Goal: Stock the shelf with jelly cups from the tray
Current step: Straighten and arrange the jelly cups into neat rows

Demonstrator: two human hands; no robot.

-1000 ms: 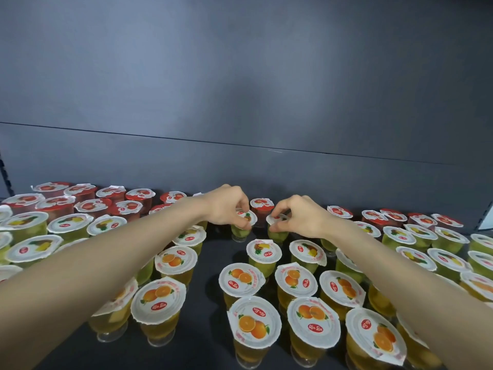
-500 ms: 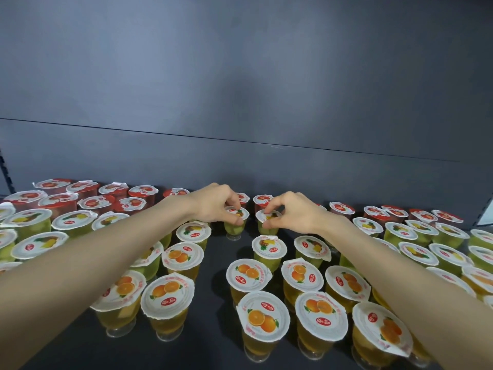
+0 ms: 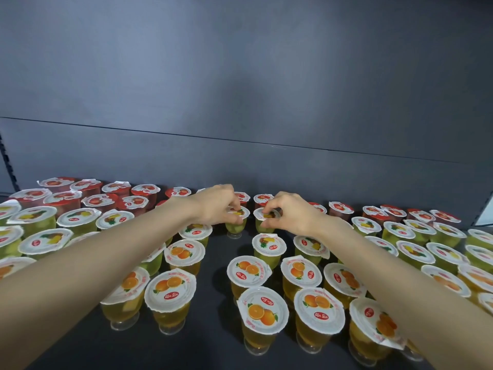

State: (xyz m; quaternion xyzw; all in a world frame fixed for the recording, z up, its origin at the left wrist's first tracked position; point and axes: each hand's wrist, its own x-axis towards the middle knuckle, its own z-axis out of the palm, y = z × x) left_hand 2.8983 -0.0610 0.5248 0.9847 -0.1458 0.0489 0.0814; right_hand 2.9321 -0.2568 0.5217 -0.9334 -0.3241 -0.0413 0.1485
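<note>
Left hand pinching lid rim of left pineapple cup; right hand pinching rim of right pineapple cup. Both cups sitting mid-shelf, ahead of red row. Likely light, thin-walled, narrow-footed, tippy: gripping stiff rim, avoiding foil centre.

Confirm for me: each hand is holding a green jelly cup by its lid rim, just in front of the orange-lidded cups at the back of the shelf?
Not quite. The head view shows the left hand and right hand each gripping a green jelly cup by its lid rim, but the back row they sit in front of is red jelly cups. The orange jelly cups are at the front.
</note>
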